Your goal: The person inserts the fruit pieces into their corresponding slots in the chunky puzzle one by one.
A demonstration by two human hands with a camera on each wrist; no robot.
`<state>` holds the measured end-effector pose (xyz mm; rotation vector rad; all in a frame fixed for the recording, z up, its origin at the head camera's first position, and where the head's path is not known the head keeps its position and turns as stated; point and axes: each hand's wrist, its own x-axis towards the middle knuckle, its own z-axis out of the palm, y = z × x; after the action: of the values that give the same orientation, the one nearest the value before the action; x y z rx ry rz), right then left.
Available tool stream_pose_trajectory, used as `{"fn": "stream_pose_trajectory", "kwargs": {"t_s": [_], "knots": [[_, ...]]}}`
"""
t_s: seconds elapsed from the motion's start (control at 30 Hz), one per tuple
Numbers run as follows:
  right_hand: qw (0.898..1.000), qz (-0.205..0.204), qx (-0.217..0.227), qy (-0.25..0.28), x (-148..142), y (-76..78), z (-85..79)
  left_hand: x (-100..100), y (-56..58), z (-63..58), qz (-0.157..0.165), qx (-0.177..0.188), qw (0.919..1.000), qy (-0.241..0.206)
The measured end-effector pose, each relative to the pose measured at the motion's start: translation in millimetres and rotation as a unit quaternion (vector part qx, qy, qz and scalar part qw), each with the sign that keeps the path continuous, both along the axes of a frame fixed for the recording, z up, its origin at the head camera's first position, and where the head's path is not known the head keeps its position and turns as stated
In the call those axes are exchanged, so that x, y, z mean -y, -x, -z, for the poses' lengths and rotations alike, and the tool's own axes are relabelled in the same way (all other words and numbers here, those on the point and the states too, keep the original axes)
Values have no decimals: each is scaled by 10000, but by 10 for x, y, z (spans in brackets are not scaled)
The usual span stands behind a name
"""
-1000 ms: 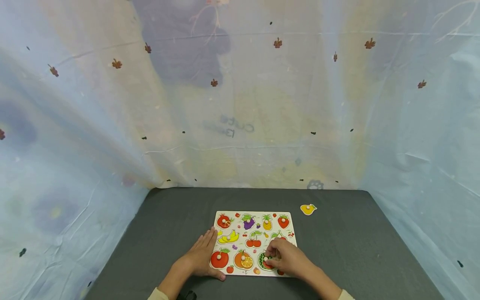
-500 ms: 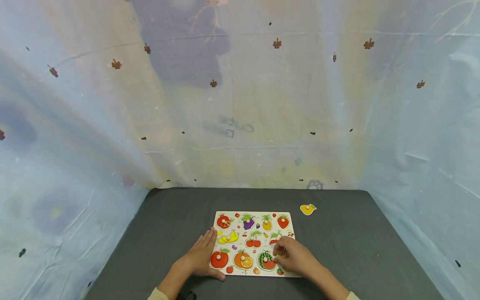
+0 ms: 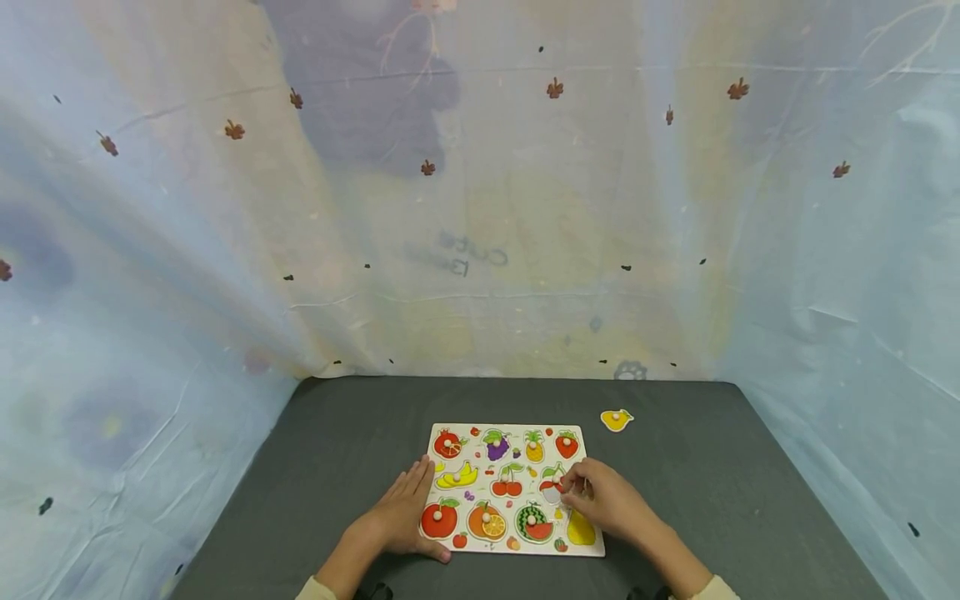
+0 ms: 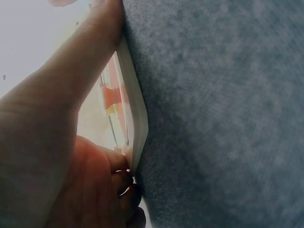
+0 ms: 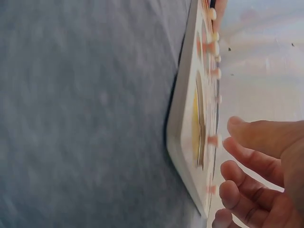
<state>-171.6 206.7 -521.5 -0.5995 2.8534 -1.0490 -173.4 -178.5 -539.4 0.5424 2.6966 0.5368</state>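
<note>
A white fruit puzzle board [image 3: 480,545] with knobbed pieces lies on the dark table. My left hand [image 3: 402,510] rests along its left edge, fingers straight and thumb at the near corner. My right hand [image 3: 603,497] hovers at the board's right edge, fingertips over the red-and-white fruit piece [image 3: 551,482] with green leaves, part of which they hide. In the right wrist view, thumb [image 5: 251,133] and fingers stand apart, loosely bent, close to a knob [image 5: 214,141]. Near the board's right corner shows a yellow pear-shaped recess [image 3: 581,529]. Left of it sits the watermelon piece [image 3: 534,523].
A yellow pear piece [image 3: 617,419] lies on the table [image 3: 690,467] beyond the board's far right corner. Other pieces sit in the board, among them the apple [image 3: 439,518], orange [image 3: 487,520] and cherries [image 3: 507,482]. A patterned curtain [image 3: 480,208] surrounds the table.
My right hand has moved from the watermelon piece right and slightly away from me, uncovering that piece and the yellow recess. The left hand and the pear piece have stayed put.
</note>
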Motion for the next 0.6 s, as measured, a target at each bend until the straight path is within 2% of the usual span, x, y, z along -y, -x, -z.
{"fn": "stream_pose_trajectory", "kwargs": {"t_s": [0.43,0.6], "knots": [[9969,752,-221,-86,-205,229,31,-8,-12,-21,2,17,10000,-28],[9949,901,-442,41,-296,323,75,-11,-18,-37,-24,44,10000,-57]]}}
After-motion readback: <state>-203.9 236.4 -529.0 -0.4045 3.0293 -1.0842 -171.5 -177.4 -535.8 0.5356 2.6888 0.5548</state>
